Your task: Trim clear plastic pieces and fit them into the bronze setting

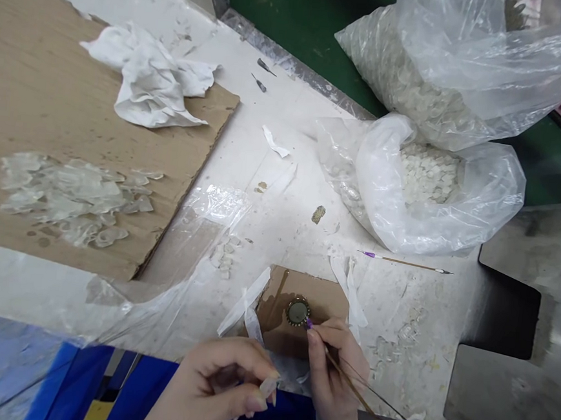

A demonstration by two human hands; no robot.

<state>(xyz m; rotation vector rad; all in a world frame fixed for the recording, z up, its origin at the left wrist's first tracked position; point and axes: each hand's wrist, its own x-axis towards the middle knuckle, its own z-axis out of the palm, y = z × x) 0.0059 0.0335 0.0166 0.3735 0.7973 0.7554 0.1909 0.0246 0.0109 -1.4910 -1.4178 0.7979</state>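
Observation:
Between the thumb and fingers of my left hand [223, 383] is a small translucent flake [269, 385]. My right hand [339, 363] grips a thin brown stick with a purple tip [345, 374] like a pen. That tip touches or hovers at the lower right edge of a round, scalloped metal piece [298, 311], which resembles a bottle cap with a dark grey-green centre. The metal piece rests on a small cardboard pad [275, 332], with white tape strips [241, 307] at its sides. A dark wet-looking streak marks the pad.
More translucent flakes [77, 197] lie on a large cardboard sheet [36, 100], near a crumpled white cloth [149, 80]. An open plastic bag [388, 199] of small pale pieces stands behind. Another purple-tipped stick [405, 263] lies right of the pad. Metal equipment [528, 398] borders the right.

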